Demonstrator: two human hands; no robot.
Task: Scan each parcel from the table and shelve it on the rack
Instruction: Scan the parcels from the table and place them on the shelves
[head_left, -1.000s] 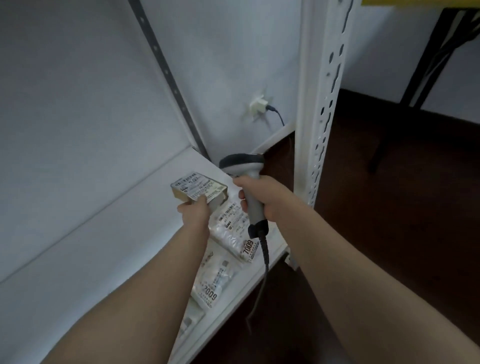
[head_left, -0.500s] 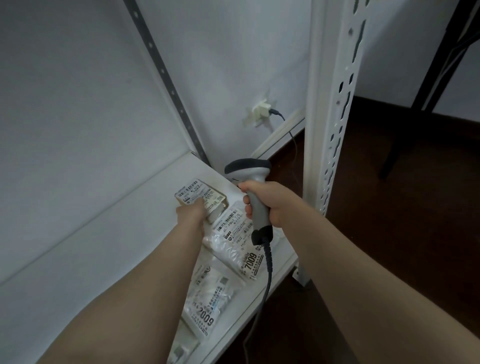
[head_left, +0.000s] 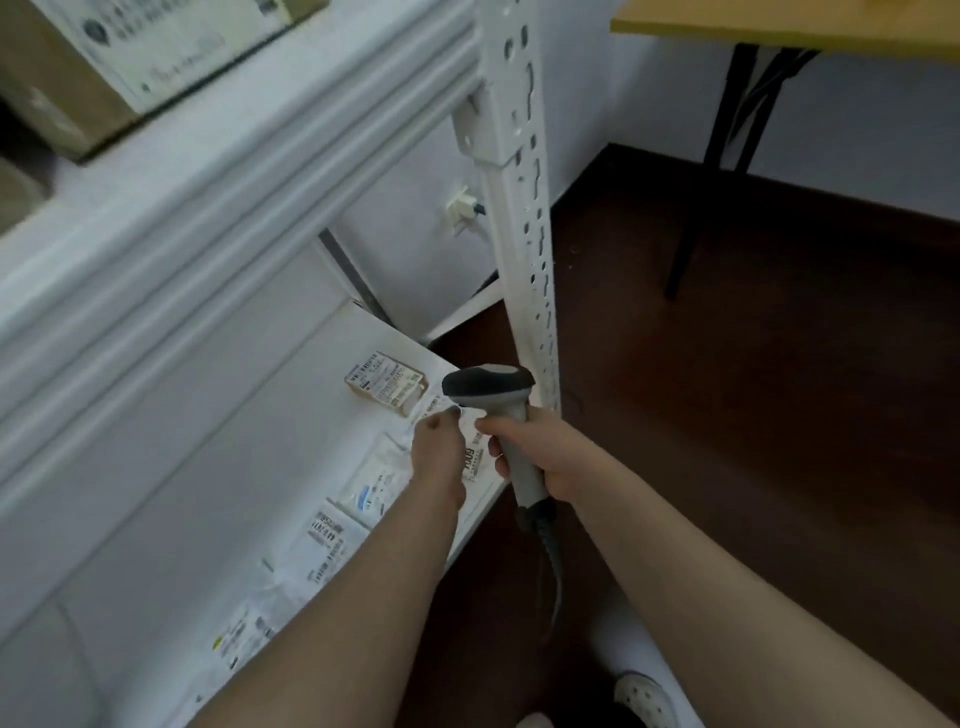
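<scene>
Rack post (head_left: 524, 234) stands just beside the scanner (head_left: 488, 387), which the right hand (head_left: 540, 457) grips. On the lower shelf (head_left: 208, 493) the small box (head_left: 385, 383) lies beside flat bags (head_left: 374, 483); the left hand (head_left: 439, 457) hovers over them, its grip hidden.

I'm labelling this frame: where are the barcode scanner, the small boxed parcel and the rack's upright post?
barcode scanner (head_left: 479, 383): head view, its dark head.
small boxed parcel (head_left: 385, 382): head view, its label.
upright post (head_left: 521, 234): head view, its perforated face.

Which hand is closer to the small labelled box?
Left. The left hand is just short of the box; the right hand, gripping the barcode scanner, is farther right.
</scene>
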